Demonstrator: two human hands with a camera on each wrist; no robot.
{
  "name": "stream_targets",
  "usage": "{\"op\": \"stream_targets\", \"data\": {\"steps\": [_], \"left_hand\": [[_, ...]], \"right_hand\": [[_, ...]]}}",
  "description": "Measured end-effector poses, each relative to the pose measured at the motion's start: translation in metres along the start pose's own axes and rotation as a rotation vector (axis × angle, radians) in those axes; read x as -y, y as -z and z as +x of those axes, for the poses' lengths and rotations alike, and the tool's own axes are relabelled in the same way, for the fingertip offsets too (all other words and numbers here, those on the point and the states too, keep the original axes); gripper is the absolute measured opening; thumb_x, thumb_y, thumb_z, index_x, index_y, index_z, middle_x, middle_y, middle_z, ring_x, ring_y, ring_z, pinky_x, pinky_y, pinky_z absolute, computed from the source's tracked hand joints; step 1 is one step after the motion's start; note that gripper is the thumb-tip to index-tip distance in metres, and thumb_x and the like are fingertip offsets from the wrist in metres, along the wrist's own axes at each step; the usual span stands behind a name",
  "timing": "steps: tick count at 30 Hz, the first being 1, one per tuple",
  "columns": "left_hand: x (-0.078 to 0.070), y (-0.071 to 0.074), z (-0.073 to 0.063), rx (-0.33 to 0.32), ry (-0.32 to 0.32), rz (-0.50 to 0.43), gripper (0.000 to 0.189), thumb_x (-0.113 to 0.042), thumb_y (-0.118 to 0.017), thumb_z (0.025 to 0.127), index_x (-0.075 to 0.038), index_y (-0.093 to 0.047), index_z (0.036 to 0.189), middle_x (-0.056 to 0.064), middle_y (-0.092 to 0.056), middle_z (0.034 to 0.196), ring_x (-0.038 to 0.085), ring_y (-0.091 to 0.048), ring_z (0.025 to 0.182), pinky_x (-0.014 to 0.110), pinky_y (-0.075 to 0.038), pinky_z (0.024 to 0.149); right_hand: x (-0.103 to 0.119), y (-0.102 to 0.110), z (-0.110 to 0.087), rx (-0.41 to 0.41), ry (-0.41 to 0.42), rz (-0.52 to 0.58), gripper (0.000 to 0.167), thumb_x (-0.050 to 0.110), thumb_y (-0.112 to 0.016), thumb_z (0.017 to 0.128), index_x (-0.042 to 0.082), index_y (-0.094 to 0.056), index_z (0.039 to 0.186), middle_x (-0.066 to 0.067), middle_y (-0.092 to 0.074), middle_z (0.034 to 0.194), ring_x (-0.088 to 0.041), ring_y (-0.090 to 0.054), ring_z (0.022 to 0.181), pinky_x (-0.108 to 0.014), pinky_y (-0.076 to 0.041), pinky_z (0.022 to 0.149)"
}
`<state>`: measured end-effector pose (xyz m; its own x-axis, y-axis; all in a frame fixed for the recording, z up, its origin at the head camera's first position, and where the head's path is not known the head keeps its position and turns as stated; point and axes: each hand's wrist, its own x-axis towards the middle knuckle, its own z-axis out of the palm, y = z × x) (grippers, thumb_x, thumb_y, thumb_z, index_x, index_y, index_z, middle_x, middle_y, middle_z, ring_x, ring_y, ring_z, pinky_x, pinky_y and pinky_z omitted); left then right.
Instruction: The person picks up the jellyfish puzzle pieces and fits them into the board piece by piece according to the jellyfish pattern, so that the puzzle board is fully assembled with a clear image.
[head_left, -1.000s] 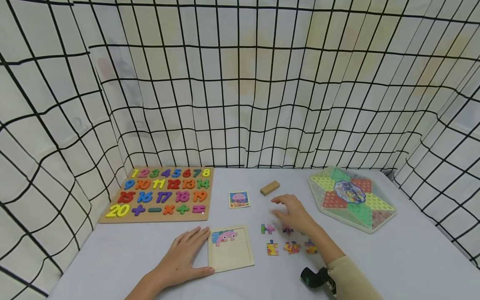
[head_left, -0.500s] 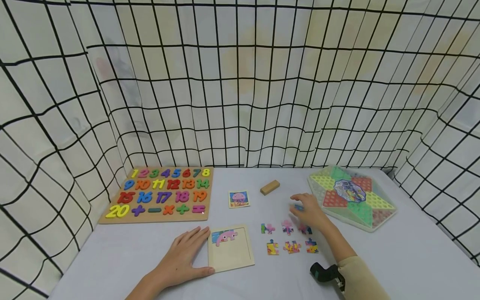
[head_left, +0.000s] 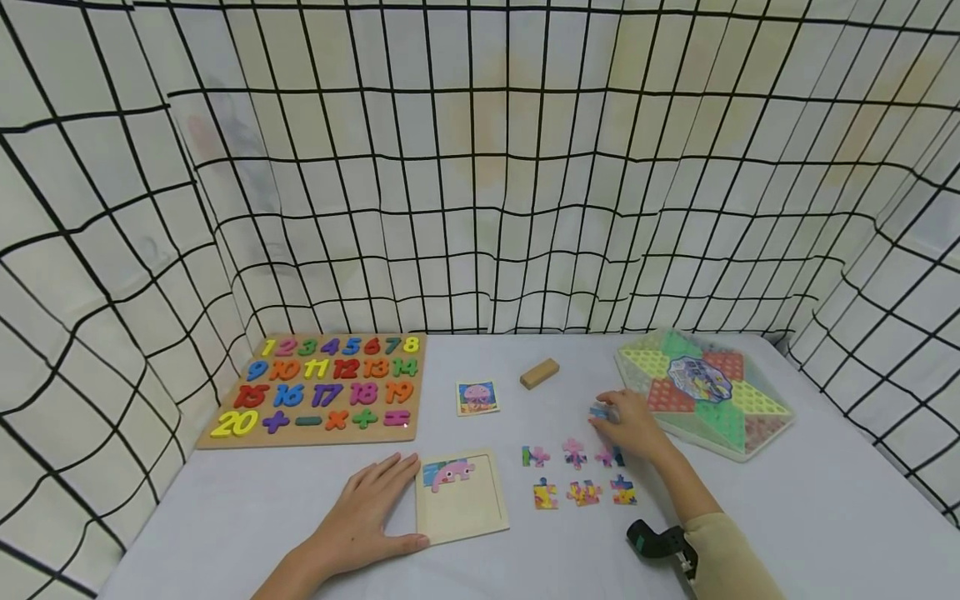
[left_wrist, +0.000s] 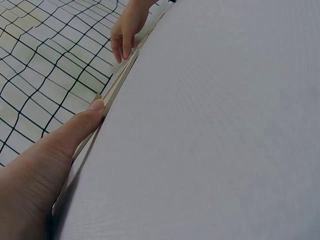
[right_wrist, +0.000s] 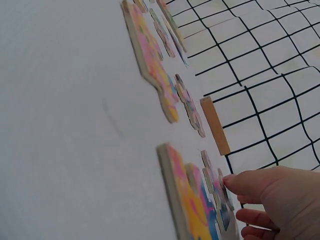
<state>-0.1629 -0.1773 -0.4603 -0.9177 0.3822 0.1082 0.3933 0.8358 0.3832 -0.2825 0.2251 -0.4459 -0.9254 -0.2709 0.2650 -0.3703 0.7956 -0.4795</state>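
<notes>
Pinching a blue puzzle piece (head_left: pixel 599 412), the right hand (head_left: pixel 632 423) is moving rightward, leaving mostly unfilled the tray (head_left: pixel 468 510) that the left hand (head_left: pixel 367 515) is touching with outstretched fingers.

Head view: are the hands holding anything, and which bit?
The right hand has its thumb and fingers by the edges of the blue puzzle piece; whether it's pinched can't be told. The left hand touches the wooden board at its left side.

Puzzle tray (head_left: pixel 468 510): looks like bare wood, smooth, matt
Puzzle pieces (right_wrist: pixel 156 67): wood-like, printed on top, matt along the edges
Block (head_left: pixel 539 374): plain wood, smooth
Star board (head_left: pixel 724 425): plastic-looking, partly see-through, glossy
Table cover (head_left: pixel 540 558): matt cloth
</notes>
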Motion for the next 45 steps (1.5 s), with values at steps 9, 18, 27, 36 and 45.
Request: {"op": "stream_targets", "data": {"steps": [9,18,27,36,45], "left_hand": [[-0.001,0.001,0.0,0.008,0.01,-0.004,0.102,-0.08,-0.05,0.065,-0.011,-0.038,0.14,0.003,-0.033,0.146,0.027,-0.022,0.135,0.054,-0.018,0.103],[-0.001,0.002,-0.001,0.0,0.004,-0.007,0.102,-0.08,-0.05,0.066,-0.011,-0.039,0.14,0.003,-0.033,0.146,0.027,-0.022,0.135,0.053,-0.018,0.104],[-0.001,0.001,0.0,0.009,0.011,-0.003,0.102,-0.081,-0.049,0.065,-0.012,-0.039,0.14,0.003,-0.033,0.146,0.026,-0.022,0.135,0.054,-0.019,0.103],[-0.001,0.001,0.0,-0.001,0.003,0.003,0.103,-0.081,-0.049,0.065,-0.011,-0.039,0.14,0.003,-0.034,0.145,0.026,-0.022,0.135,0.054,-0.019,0.103],[0.0,0.001,0.0,0.01,0.008,0.002,0.102,-0.08,-0.049,0.065,-0.011,-0.039,0.14,0.003,-0.033,0.145,0.026,-0.021,0.135,0.054,-0.018,0.103]], "right_hand": [[0.005,0.002,-0.001,0.011,-0.047,-0.06,0.033,0.022,-0.068,0.082,-0.005,-0.063,0.101,-0.009,-0.055,0.087,-0.023,-0.05,0.081,-0.039,-0.043,0.069],[0.006,0.002,0.0,0.042,-0.086,-0.039,0.033,0.02,-0.071,0.079,-0.004,-0.061,0.099,-0.007,-0.056,0.083,-0.02,-0.049,0.077,-0.035,-0.042,0.067],[0.01,0.005,-0.002,0.044,-0.129,0.07,0.031,0.017,-0.071,0.079,0.001,-0.053,0.099,-0.005,-0.056,0.079,-0.017,-0.049,0.068,-0.032,-0.042,0.059],[0.01,0.005,-0.002,0.039,-0.15,0.109,0.026,0.015,-0.064,0.085,0.004,-0.054,0.107,-0.004,-0.055,0.077,-0.016,-0.048,0.064,-0.03,-0.041,0.057],[0.018,0.004,0.001,0.056,-0.129,0.185,0.019,0.012,-0.063,0.086,0.007,-0.059,0.104,-0.002,-0.054,0.073,-0.014,-0.045,0.058,-0.028,-0.04,0.051]]}}
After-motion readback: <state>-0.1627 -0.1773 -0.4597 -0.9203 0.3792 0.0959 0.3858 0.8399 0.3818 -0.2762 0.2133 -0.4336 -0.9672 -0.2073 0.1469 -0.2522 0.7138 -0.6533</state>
